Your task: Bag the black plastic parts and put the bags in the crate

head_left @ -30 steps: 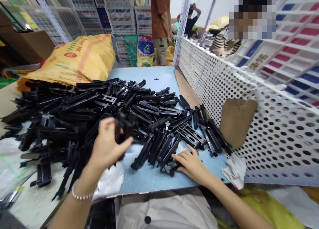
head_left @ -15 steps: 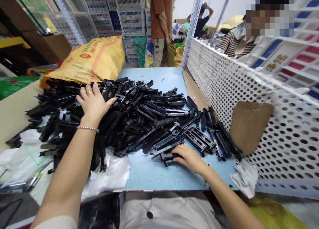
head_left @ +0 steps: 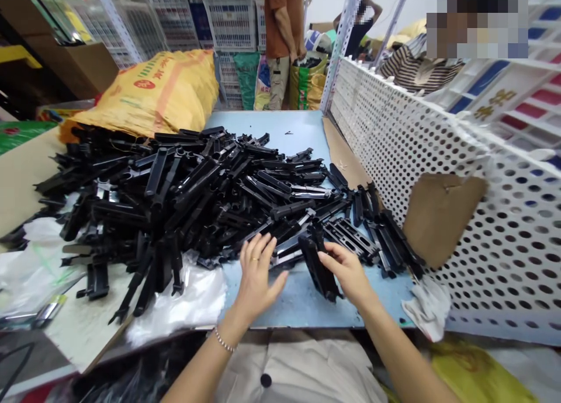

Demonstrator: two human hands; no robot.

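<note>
the right hand (head_left: 348, 268) is clamped on a black plastic part (head_left: 318, 268) near the front edge of the desk (head_left: 280, 122), the left hand (head_left: 258, 280) open just beside it. a heap of black parts (head_left: 175, 198) lies against a yellow sack (head_left: 144, 93) at the far left.

A yellow woven sack (head_left: 144, 90) lies beyond the blue tabletop (head_left: 276, 125); a white perforated panel (head_left: 394, 152) carries a cardboard patch (head_left: 445, 219), a white rag (head_left: 427, 306) at its foot, and a person (head_left: 280, 17) stands by stacked plastic crates (head_left: 230, 23).

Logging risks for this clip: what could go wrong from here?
The black plastic part stands tilted on the blue board, gripped from one side by the right hand, so it might slip. The heap of black plastic parts spreads over a white plastic sheet near the front edge; pieces could slide off.
</note>
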